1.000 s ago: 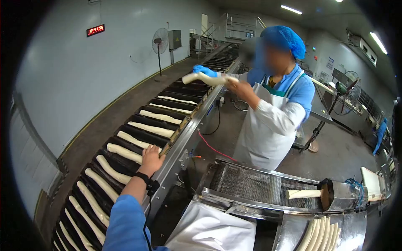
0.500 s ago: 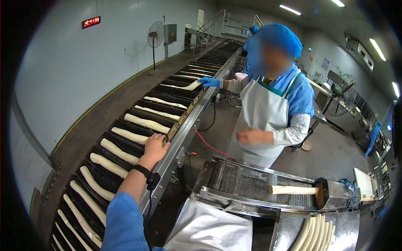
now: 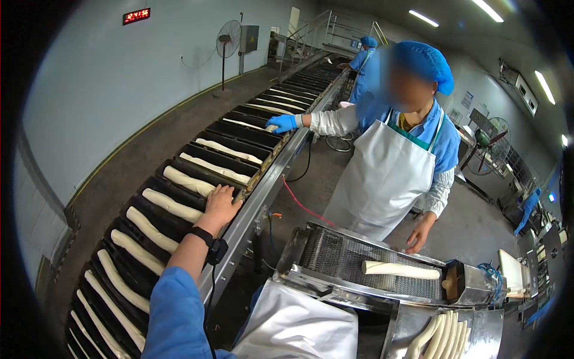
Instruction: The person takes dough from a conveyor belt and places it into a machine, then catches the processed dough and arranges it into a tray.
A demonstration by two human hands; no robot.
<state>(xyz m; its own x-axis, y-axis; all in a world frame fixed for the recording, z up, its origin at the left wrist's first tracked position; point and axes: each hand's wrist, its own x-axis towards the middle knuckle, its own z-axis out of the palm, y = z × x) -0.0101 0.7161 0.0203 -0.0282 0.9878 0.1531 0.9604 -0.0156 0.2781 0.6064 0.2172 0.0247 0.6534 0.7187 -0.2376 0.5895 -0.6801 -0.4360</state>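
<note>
My left hand is over the near end of a dough strip, fingers curled down on it. That strip lies in a long black baking tray on the tray conveyor. Much of my fingertips is hidden behind the hand. My wrist carries a dark band with a small black device. Similar dough strips lie in the trays on both sides. My right hand is outside the view. Across from me, a co-worker's blue-gloved hand holds the end of another strip in its tray.
A mesh conveyor at my right carries one dough roll. The co-worker's bare hand hangs beside it. Several dough strips lie on a metal table. A steel rail edges the tray line.
The trays have moved toward me, and my left hand is now at the following strip. The co-worker's gloved hand has lowered its strip. The roll on the mesh conveyor has shifted left.
</note>
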